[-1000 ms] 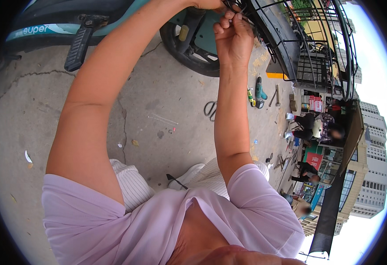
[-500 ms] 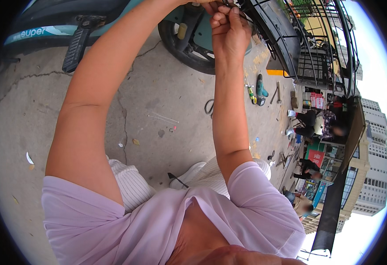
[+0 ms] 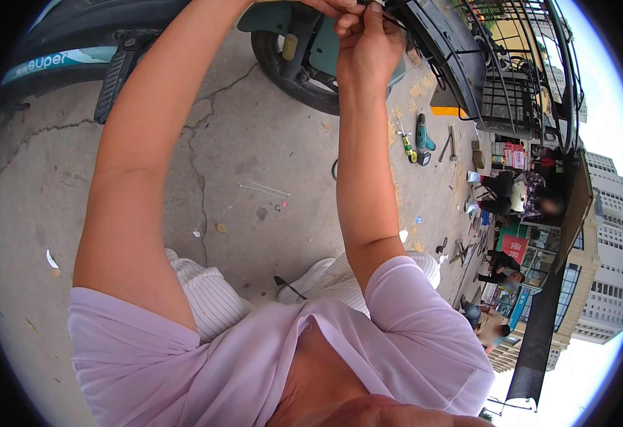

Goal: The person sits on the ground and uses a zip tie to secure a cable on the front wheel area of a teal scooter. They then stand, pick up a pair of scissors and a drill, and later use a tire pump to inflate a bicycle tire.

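Both hands are at the top centre, beside the black wire basket (image 3: 500,39) on the teal two-wheeler. My left hand (image 3: 329,6) reaches to the basket's lower rim, its fingers bent and partly cut off by the top edge. My right hand (image 3: 368,46) is just right of it, palm up, fingers curled and pinching at something dark and thin by the black basket mount; what exactly is hidden. The scooter's front wheel (image 3: 293,92) and a black footrest (image 3: 118,82) show below and left of my hands.
On the cracked concrete (image 3: 254,235) lie a cordless drill (image 3: 423,142), a green screwdriver (image 3: 407,149), metal tools (image 3: 448,142), thin white ties (image 3: 261,188) and small scraps. Several people (image 3: 510,192) sit and crouch at the right by stalls under a dark awning (image 3: 539,327), with tall buildings behind.
Both my hands and forearms have shifted slightly up and left, my hands still together at the basket's mount. The view has shifted slightly, with the background moving rightward.
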`<action>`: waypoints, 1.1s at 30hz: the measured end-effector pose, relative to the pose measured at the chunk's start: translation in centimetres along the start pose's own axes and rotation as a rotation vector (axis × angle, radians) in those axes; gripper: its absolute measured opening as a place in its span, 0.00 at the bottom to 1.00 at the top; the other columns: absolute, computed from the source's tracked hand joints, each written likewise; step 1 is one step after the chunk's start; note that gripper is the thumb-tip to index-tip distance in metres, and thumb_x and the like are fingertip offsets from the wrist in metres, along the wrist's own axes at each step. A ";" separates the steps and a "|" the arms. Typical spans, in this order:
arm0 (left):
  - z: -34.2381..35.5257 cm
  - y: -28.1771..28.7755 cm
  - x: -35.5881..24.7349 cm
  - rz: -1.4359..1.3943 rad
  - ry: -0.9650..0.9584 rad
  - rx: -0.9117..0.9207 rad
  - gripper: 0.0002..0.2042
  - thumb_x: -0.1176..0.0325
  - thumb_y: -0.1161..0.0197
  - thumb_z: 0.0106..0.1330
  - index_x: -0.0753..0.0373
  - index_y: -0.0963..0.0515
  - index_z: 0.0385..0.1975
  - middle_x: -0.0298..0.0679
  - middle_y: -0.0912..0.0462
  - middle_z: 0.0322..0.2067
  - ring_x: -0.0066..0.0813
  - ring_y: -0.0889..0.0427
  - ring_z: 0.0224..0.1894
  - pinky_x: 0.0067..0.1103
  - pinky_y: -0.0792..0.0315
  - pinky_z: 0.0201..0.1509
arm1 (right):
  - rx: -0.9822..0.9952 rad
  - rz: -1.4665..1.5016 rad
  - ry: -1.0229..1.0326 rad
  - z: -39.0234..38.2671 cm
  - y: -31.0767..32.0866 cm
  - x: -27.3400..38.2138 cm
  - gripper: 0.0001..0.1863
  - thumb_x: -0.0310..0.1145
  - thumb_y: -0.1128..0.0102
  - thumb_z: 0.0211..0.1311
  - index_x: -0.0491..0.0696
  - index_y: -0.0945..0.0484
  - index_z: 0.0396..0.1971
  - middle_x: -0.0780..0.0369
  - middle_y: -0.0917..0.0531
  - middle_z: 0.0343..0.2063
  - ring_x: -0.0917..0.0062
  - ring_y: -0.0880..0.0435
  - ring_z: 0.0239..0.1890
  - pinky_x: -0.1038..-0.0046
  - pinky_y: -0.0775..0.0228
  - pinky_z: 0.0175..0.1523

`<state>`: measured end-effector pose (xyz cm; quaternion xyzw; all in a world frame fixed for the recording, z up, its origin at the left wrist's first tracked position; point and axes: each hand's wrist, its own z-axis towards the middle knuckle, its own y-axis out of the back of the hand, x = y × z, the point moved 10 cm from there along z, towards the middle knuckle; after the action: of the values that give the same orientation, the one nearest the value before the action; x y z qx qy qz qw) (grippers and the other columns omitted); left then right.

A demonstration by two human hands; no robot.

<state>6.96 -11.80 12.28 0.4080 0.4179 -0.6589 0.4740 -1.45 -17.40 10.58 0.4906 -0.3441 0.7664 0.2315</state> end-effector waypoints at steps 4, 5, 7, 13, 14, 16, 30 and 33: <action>0.2 1.2 0.2 -0.072 -0.030 -0.131 0.07 0.74 0.39 0.62 0.70 0.23 0.38 0.39 0.19 0.30 0.26 0.19 0.33 0.19 0.25 0.40 | -0.074 -0.091 0.025 -0.6 -0.4 0.8 0.09 0.31 0.52 0.69 0.41 0.26 0.36 0.62 0.21 0.22 0.80 0.24 0.19 0.81 0.32 0.25; 0.4 1.8 0.3 -0.020 -0.042 -0.168 0.07 0.74 0.39 0.62 0.70 0.23 0.37 0.39 0.19 0.29 0.25 0.19 0.32 0.18 0.25 0.38 | -0.083 -0.112 0.025 -0.7 -0.7 1.0 0.09 0.31 0.52 0.69 0.41 0.26 0.36 0.62 0.21 0.23 0.80 0.24 0.19 0.81 0.32 0.25; 0.7 3.0 0.4 0.035 -0.085 -0.272 0.06 0.74 0.39 0.62 0.70 0.22 0.35 0.39 0.19 0.28 0.23 0.20 0.30 0.17 0.25 0.34 | -0.075 -0.084 0.021 -0.8 -0.9 0.8 0.09 0.31 0.52 0.69 0.41 0.26 0.36 0.61 0.20 0.24 0.80 0.22 0.20 0.81 0.30 0.25; 0.6 3.6 0.3 0.102 -0.159 -0.528 0.06 0.73 0.40 0.62 0.69 0.21 0.27 0.37 0.21 0.20 0.20 0.24 0.21 0.16 0.30 0.24 | -0.071 -0.064 -0.021 -1.2 -0.7 0.0 0.09 0.33 0.50 0.68 0.42 0.26 0.38 0.59 0.17 0.28 0.79 0.20 0.22 0.82 0.28 0.25; 0.6 3.4 0.1 0.139 -0.137 -0.542 0.06 0.73 0.40 0.62 0.69 0.21 0.26 0.36 0.21 0.19 0.20 0.25 0.20 0.16 0.31 0.23 | -0.073 -0.063 -0.022 -1.0 -0.3 -0.3 0.10 0.34 0.50 0.68 0.42 0.26 0.38 0.59 0.17 0.28 0.80 0.20 0.22 0.82 0.29 0.24; 0.4 3.3 0.0 0.180 -0.101 -0.569 0.07 0.73 0.39 0.62 0.68 0.21 0.24 0.35 0.22 0.17 0.19 0.26 0.18 0.16 0.33 0.21 | -0.062 -0.058 -0.060 -0.8 -0.6 -0.7 0.10 0.34 0.49 0.68 0.43 0.25 0.38 0.60 0.17 0.28 0.80 0.20 0.21 0.83 0.29 0.24; 0.9 3.9 0.4 0.233 0.084 -0.527 0.10 0.68 0.37 0.61 0.65 0.21 0.21 0.34 0.23 0.17 0.19 0.28 0.16 0.14 0.38 0.16 | 0.093 0.100 -0.146 -0.6 -0.6 -1.1 0.09 0.32 0.47 0.67 0.46 0.21 0.41 0.66 0.19 0.33 0.84 0.22 0.32 0.84 0.28 0.39; 0.9 4.0 0.8 0.167 0.096 -0.485 0.08 0.70 0.36 0.61 0.66 0.21 0.23 0.35 0.22 0.18 0.19 0.28 0.16 0.14 0.40 0.15 | 0.082 0.122 -0.147 -0.5 -0.6 -1.2 0.08 0.30 0.46 0.66 0.45 0.21 0.41 0.65 0.18 0.33 0.83 0.21 0.32 0.83 0.27 0.39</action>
<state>10.47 -13.66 11.14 0.3462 0.5504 -0.4778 0.5906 -0.81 -16.63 9.52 0.5328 -0.3579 0.7543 0.1380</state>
